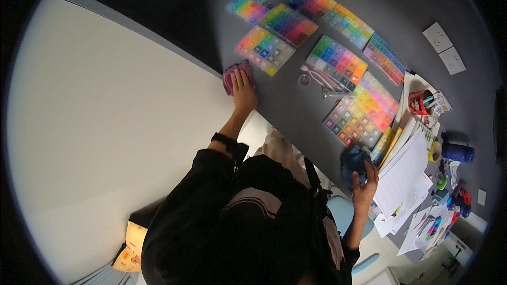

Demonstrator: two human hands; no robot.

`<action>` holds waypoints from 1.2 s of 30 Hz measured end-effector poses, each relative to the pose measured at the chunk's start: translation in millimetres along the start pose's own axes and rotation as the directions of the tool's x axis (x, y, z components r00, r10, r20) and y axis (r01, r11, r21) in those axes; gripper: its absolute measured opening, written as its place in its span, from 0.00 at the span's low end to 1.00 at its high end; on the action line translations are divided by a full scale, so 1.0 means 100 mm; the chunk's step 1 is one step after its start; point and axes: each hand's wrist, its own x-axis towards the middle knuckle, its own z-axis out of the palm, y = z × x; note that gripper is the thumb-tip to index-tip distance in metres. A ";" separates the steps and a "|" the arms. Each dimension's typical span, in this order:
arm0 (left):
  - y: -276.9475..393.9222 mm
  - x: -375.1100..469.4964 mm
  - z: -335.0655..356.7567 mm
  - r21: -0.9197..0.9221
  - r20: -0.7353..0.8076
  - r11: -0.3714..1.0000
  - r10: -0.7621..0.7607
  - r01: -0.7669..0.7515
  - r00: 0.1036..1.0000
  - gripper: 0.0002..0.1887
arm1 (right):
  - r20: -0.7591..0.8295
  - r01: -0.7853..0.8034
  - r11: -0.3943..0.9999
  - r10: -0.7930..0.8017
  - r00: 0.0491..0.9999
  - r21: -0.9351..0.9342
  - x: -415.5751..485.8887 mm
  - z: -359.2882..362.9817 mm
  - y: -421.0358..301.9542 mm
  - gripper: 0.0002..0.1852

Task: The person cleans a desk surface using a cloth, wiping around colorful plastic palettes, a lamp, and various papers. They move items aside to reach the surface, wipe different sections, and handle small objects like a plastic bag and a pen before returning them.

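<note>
My left hand (243,93) holds a bunched purple cloth (227,81) down at the desk's near left corner, its fingers stretched over the fabric. Along the front edge to the right, my right hand (365,188) is beside a crumpled dark blue cloth (350,164). Its thumb and fingers are spread and overlap the cloth in view; whether they touch it is unclear. Clear compartment boxes of small coloured pieces, among them a bright one (263,49) and a pastel one (352,122), lie between the hands on the grey desk (285,114).
Pink tweezers (319,77), a small clear round dish (304,80) and a clear tube (336,95) lie among the boxes. Loose papers (400,174), a red pen cup (420,102) and a tape roll (434,151) crowd the right side. A pale wall-like panel (111,99) borders the left.
</note>
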 end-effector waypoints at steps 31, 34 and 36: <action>-2.45 3.20 0.56 -0.012 0.077 0.956 -0.291 0.293 0.954 0.25 | -0.143 -0.148 0.964 0.118 0.983 -0.219 0.25 0.59 -0.08 0.16; -2.79 3.32 0.36 -0.009 0.078 0.961 -0.277 0.278 0.958 0.25 | -0.178 -0.186 0.931 0.135 0.975 -0.313 0.29 0.68 0.01 0.16; -2.95 3.44 0.25 -0.007 0.081 0.960 -0.277 0.278 0.958 0.24 | -0.214 -0.204 0.946 0.151 0.965 -0.253 0.34 0.77 0.07 0.14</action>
